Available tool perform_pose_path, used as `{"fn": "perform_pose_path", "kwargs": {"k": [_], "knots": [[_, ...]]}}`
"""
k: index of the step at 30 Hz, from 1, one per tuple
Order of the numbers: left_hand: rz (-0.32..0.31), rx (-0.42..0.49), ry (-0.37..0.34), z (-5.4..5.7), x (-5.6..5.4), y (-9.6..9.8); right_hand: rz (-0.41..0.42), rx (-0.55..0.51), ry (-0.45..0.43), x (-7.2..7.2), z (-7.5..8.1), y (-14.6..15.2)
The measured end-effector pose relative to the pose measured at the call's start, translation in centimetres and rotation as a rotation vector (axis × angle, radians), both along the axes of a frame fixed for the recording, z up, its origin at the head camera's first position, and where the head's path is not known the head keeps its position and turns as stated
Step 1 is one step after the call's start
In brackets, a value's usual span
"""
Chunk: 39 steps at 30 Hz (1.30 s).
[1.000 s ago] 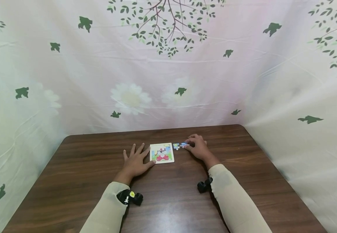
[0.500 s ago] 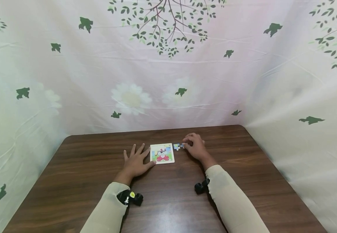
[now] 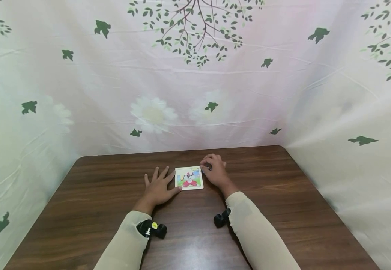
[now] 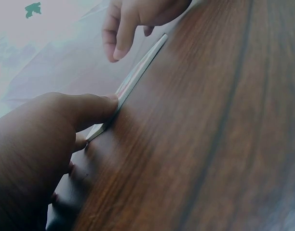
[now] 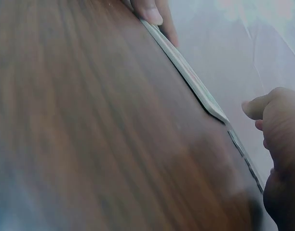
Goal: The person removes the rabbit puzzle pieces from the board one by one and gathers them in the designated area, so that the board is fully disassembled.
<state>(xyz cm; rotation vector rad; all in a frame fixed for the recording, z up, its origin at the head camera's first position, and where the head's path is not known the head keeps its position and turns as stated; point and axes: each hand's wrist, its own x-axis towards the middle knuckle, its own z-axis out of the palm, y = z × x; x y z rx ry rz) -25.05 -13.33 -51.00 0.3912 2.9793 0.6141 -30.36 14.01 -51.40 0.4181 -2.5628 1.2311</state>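
A small square picture puzzle in a pale frame (image 3: 189,178) lies flat on the table, showing a cartoon animal in red. My left hand (image 3: 158,190) rests spread at its left side, thumb on the near left corner and a finger along the left edge. Over the upper right corner hovers my right hand (image 3: 217,173), fingers bent downward; no piece shows between its fingertips in either wrist view. Beside the frame, loose jigsaw pieces (image 5: 237,141) lie flat on the table, mostly hidden under that hand in the head view.
The brown wooden table (image 3: 114,210) ends at the back against a pale cloth (image 3: 182,86) printed with leaves, birds and flowers. Similar cloth hangs at both sides. A black wrist camera (image 3: 160,231) sits on the left arm, another (image 3: 221,219) on the right.
My right hand has moved left from the loose pieces to the puzzle's upper right corner, now covering most of the pieces. The left hand and the puzzle have stayed in place.
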Motion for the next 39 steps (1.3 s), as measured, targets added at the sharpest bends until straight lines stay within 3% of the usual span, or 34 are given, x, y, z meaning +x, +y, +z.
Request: {"fn": "perform_pose_path", "kwargs": {"k": [20, 39], "knots": [[0.002, -0.001, -0.005, 0.0, 0.0, -0.1, 0.131, 0.210, -0.084, 0.5, 0.3, -1.1], [0.005, 0.001, -0.002, 0.0, 0.0, 0.0, 0.126, 0.304, -0.168, 1.1, 1.2, -2.0]]}}
